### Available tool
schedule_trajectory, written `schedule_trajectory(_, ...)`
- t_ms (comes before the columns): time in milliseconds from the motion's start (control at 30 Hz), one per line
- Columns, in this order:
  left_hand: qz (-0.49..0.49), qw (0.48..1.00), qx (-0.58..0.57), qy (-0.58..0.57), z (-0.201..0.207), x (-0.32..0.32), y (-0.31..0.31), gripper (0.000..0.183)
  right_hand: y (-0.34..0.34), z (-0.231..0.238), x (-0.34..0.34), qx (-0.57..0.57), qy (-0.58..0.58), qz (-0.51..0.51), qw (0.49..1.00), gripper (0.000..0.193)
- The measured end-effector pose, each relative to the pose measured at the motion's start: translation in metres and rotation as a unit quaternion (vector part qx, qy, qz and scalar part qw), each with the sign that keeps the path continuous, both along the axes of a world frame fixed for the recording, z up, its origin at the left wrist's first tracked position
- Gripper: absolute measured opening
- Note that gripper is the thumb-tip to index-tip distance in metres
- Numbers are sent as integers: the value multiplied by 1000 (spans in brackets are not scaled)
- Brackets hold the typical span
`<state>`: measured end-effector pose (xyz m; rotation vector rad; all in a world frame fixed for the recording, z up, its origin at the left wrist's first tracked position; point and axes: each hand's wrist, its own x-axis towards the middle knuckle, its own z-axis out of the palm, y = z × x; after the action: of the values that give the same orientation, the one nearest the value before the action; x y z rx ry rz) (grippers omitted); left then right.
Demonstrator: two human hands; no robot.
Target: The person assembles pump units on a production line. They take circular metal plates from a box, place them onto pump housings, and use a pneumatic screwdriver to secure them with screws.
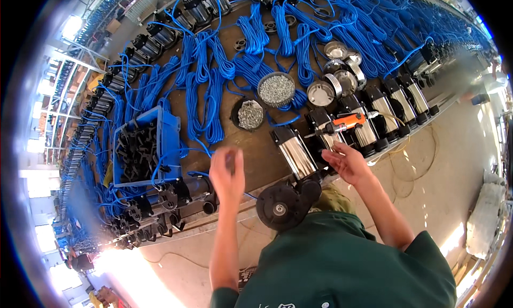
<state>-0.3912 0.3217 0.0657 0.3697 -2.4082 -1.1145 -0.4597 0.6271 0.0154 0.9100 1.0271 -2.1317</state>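
Observation:
My left hand [226, 177] is raised over the table's near edge, its fingers curled and blurred by motion. Something small and dark shows between thumb and fingers, too smeared to name. My right hand [348, 165] is palm up with fingers stretched apart, just below an orange power screwdriver [348, 122] that lies across the silver motors. Between my hands lies a pump with a shiny silver motor body [295, 154]. Its black round housing [279, 207] sticks out over the table edge, close against my front.
A blue crate [173, 142] of black plastic parts stands at the left. Two bowls, one with small metal pieces [276, 89] and one with fasteners [249, 114], sit mid-table. Steel rings and cups [320, 93] lie nearby. Coiled blue cables [206, 102] and more pumps surround them.

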Motion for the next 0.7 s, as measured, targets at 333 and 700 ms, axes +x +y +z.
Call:
schedule_trajectory(333,-50,983,-171,-41,-141,-196,-29,17,-14,-27,-70,28,-86,20,996,32)
schedule_trajectory(700,-213,949,-209,-101,-144,-289,8,16,-18,-43,-91,213,-69,-11,975,27)
